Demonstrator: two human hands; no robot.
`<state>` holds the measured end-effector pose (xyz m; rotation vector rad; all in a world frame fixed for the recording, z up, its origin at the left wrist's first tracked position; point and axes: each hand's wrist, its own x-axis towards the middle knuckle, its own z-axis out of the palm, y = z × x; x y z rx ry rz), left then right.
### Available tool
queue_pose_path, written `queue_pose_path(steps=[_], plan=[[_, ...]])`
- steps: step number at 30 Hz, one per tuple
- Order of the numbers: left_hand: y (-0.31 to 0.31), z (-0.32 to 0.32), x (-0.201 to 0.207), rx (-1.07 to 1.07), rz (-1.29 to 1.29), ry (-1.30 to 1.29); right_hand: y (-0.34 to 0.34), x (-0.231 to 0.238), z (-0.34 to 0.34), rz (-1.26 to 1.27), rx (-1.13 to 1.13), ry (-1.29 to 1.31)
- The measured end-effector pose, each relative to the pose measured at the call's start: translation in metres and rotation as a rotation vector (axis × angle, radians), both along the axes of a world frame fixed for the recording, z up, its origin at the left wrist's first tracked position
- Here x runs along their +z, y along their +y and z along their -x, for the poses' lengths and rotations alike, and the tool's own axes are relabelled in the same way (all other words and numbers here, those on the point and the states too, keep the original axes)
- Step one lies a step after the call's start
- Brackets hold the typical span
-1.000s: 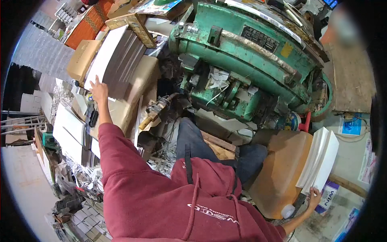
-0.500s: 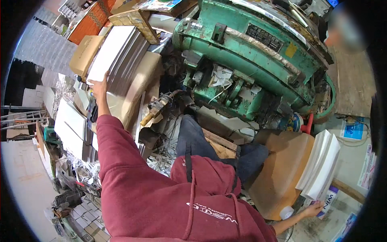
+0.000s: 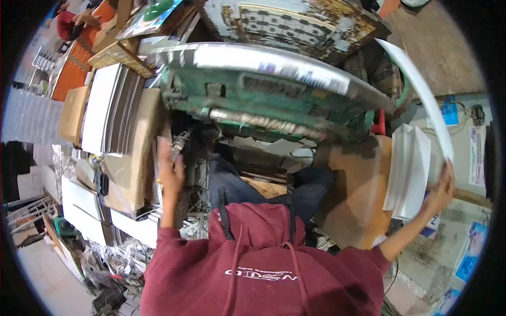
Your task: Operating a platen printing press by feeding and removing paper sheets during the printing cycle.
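My right hand (image 3: 440,190) is closed on the lower end of a white paper sheet (image 3: 421,89), which stands up and curves away to the far left. Beside it, a stack of white sheets (image 3: 406,171) leans on a tan board (image 3: 350,184). My left hand (image 3: 170,179) is smeared by motion, its fingers stretched and apart, with nothing visible in it. It hovers right of a brown cardboard box (image 3: 138,163). Ahead of me, a green press machine (image 3: 253,108) is blurred, with a pale flat plate edge (image 3: 274,63) across its top.
A stack of white sheets (image 3: 101,110) stands on the box, by an orange panel (image 3: 68,71). More white sheets (image 3: 79,203) lie nearer. Paper scraps (image 3: 126,255) cover the lower left. A worn board with a dark pattern (image 3: 287,26) rises behind the press. Another person (image 3: 68,23) is at the far left.
My left hand has left the left paper stack and come right and nearer. My right hand has risen with a white sheet. The press has shifted, exposing the patterned board behind.
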<state>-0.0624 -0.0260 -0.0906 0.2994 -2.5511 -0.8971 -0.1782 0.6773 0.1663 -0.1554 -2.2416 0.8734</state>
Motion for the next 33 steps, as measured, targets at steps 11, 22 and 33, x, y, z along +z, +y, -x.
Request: queue_pose_path(steps=[11,22,33], plan=[[0.099,-0.079,-0.159,0.171,-0.486,-0.794,-0.153,-0.16,0.13,0.489,0.721,-0.815],[0.107,-0.036,-0.154,-0.02,0.006,-1.123,-0.173,-0.148,0.093,-0.291,0.307,-0.306],[0.091,-0.013,-0.187,-0.236,0.008,-1.044,0.037,-0.106,-0.114,-0.533,-0.747,-0.687]])
